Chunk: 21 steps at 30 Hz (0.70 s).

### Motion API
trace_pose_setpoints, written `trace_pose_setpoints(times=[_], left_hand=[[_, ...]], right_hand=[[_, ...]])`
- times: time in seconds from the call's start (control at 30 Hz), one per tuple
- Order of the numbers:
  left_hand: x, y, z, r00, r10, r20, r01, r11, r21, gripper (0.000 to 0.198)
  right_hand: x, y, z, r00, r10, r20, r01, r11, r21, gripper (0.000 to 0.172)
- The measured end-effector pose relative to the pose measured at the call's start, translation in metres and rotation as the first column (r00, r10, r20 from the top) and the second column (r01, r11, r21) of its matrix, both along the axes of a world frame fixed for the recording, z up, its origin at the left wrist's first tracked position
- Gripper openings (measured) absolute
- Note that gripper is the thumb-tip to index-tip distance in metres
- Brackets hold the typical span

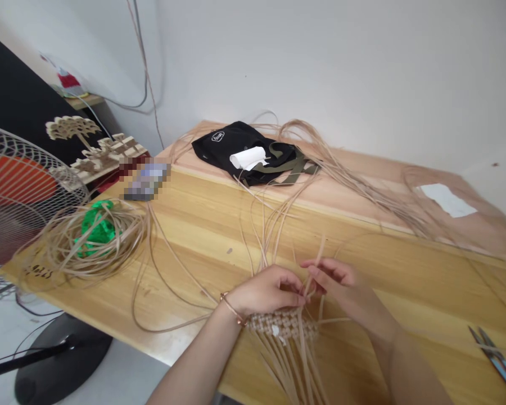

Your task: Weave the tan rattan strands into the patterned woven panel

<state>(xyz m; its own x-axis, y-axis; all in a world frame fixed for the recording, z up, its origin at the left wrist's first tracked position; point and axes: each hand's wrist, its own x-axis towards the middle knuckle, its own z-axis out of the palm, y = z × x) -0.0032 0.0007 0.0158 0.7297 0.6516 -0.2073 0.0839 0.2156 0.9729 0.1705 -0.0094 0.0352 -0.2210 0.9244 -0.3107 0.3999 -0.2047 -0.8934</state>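
A small woven piece [284,326] of pale cane strips lies on the wooden table, with loose strands fanning out toward me and away from me. My left hand [272,289] rests along its far edge, thumb and fingers pinched on a strand. A bracelet circles that wrist. Close beside it, my right hand [331,275] pinches a cane strip [320,250] that stands up between thumb and forefinger. The exact crossing of strands between the fingertips is partly hidden. A white scrap [277,333] sits on the weave.
A cane coil [126,233] with green wrapping [96,225] lies left, near a fan [8,208]. A black bag [231,146], white roll [247,158] and long cane bundle [354,180] are at the back. Blue-handled scissors [495,354] lie right; white paper [447,199] lies far right.
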Motion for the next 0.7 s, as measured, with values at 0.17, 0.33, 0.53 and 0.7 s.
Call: trace_pose_setpoints(times=[0.17,0.33,0.53,0.7], left_hand=[[0.0,0.0,0.003,1.0,0.005,-0.021,-0.006,1.0,-0.019,0.006],[0.0,0.0,0.003,1.0,0.016,-0.008,-0.016,0.999,-0.046,0.004],[0.0,-0.001,-0.002,1.0,0.004,-0.022,-0.006,0.998,-0.056,0.014],[0.002,0.0,0.0,1.0,0.028,0.008,-0.027,0.998,-0.061,0.014]], right_hand=[[0.005,-0.004,0.008,0.989,0.14,-0.037,-0.14,0.99,0.0,0.028],[0.001,0.001,0.003,0.992,0.126,-0.022,-0.126,0.992,0.005,0.022],[-0.009,0.006,0.008,0.993,0.072,0.097,-0.071,0.997,-0.006,0.019],[-0.011,0.006,0.012,0.983,0.041,0.177,-0.047,0.998,0.032,0.021]])
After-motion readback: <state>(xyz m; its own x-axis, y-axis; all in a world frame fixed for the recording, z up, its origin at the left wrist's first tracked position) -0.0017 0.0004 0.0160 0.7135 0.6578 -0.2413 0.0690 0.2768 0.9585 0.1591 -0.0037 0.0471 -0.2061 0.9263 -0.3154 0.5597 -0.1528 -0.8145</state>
